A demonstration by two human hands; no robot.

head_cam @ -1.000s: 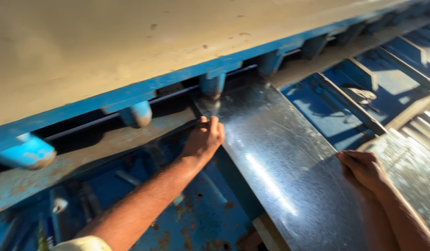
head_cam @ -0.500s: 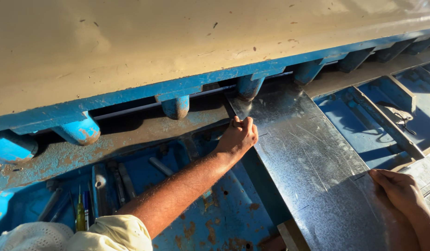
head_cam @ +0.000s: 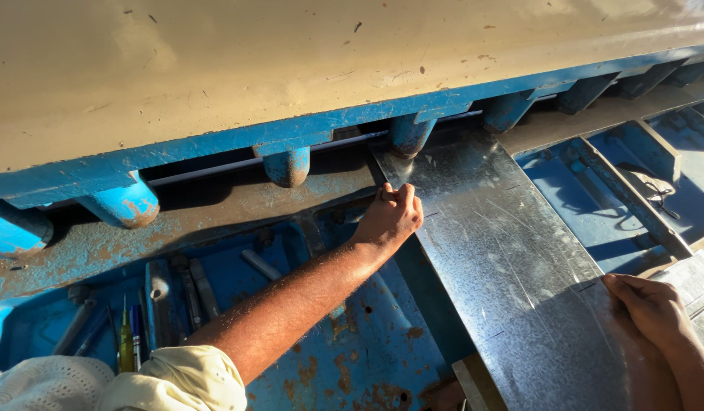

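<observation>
Under the long cream-coloured guard (head_cam: 291,61) of a blue shearing machine, the left hand (head_cam: 390,219) is closed on the left edge of a grey metal sheet (head_cam: 504,266), fingers curled over the rim close to the blue hold-down feet (head_cam: 410,135). To the right of it and nearer the person, the right hand (head_cam: 650,308) lies with fingers together, pressing on the sheet's right edge, so the sheet spans between the two hands and runs up beneath the guard. Left of the left forearm, a yellow-handled tool (head_cam: 126,346) stands in the rusty blue tabletop (head_cam: 352,335).
</observation>
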